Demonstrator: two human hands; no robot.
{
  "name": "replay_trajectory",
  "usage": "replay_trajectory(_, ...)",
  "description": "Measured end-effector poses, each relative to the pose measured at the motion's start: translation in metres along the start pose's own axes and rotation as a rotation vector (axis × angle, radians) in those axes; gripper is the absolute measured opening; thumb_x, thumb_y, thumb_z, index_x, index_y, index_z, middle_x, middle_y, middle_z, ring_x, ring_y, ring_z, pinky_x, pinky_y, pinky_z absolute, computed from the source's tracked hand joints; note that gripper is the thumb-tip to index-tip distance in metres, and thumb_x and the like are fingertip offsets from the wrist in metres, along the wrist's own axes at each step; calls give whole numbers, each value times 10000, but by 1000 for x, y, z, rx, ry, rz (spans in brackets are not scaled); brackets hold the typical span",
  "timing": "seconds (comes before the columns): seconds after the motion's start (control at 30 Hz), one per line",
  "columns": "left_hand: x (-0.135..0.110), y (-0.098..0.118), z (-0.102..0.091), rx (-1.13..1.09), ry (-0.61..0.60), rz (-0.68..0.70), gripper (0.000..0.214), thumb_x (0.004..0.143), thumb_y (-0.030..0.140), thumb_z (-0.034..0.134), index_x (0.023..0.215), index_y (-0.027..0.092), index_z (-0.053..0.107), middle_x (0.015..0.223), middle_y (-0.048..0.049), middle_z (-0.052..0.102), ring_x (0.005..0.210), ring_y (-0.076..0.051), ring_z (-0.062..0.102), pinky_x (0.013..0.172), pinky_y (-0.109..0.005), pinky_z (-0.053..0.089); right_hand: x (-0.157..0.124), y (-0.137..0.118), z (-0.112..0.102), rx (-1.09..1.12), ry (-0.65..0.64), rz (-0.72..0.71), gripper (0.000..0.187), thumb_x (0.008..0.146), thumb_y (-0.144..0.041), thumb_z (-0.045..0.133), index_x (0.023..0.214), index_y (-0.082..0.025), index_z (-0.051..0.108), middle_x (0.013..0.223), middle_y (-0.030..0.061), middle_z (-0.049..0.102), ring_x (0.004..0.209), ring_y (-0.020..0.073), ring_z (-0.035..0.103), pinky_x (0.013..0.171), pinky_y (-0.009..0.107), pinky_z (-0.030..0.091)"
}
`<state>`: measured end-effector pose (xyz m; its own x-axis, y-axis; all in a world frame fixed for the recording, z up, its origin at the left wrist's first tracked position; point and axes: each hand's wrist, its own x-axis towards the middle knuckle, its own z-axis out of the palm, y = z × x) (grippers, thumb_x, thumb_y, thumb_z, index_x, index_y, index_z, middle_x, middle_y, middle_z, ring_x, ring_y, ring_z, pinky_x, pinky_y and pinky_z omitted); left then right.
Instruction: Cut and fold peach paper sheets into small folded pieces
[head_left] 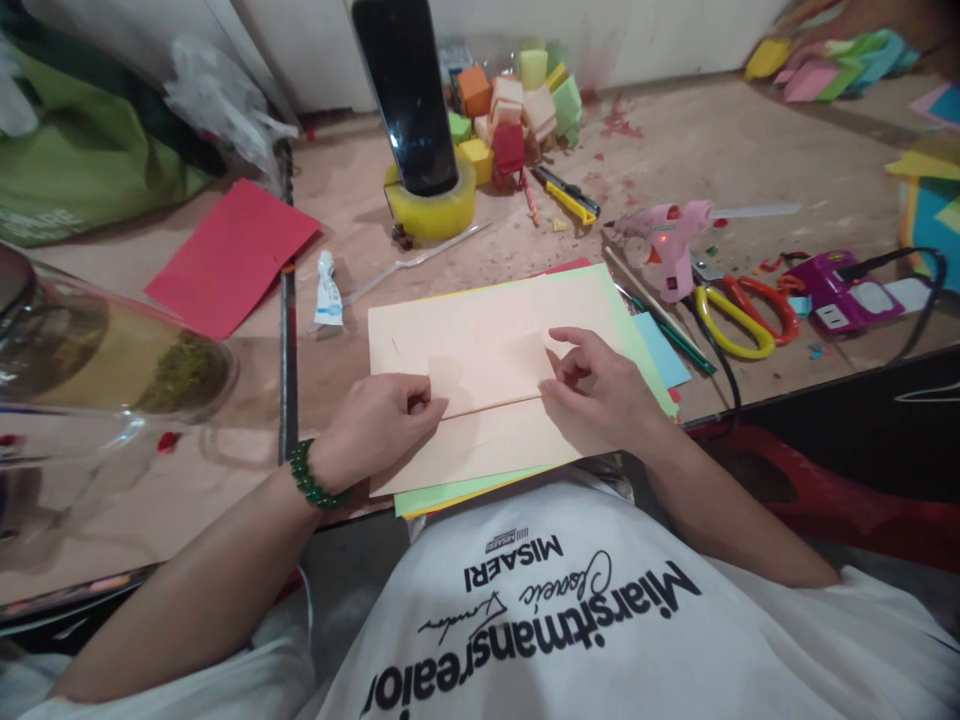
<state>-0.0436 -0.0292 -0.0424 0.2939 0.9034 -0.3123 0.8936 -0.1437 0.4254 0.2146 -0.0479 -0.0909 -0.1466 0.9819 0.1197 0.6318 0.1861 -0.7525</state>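
A small piece of peach paper (489, 368) lies over a stack of coloured sheets, its near edge showing as a straight line like a fold. My left hand (390, 415) pinches the left end of that edge between thumb and fingers. At the right end, my right hand (600, 385) grips the paper with its thumb against the curled fingers, index finger raised. The large peach sheet (450, 455) on top of the stack is nearly the same colour. Beneath it, a light green sheet (637, 355) and a yellow sheet (450, 503) stick out.
Behind the stack, a phone (416, 100) stands in a yellow tape roll (435, 210) beside folded paper pieces (510, 145). A pink glue gun (675, 240), scissors (739, 320) and a cutter (570, 195) lie right. A jar (150, 350) and red paper (232, 255) are left.
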Motion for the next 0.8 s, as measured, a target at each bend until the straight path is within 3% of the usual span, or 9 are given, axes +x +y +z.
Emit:
replay_trajectory(0.4,-1,0,1,19,-11,16,307,789,334,513,533,193,417,491,49,429,499,-100,358,536,-249,260,-1,1,-8,120,-66,28,471,794,-258,641,1240,-185,510,744,-21,639,692,159,610,703,318,525)
replay_trajectory(0.8,-4,3,2,75,-17,30,297,824,287,528,560,194,428,532,35,484,532,-114,420,559,-250,282,-3,5,-6,7,-78,-55,465,826,-246,603,1271,-202,476,790,4,627,789,199,608,758,369,514)
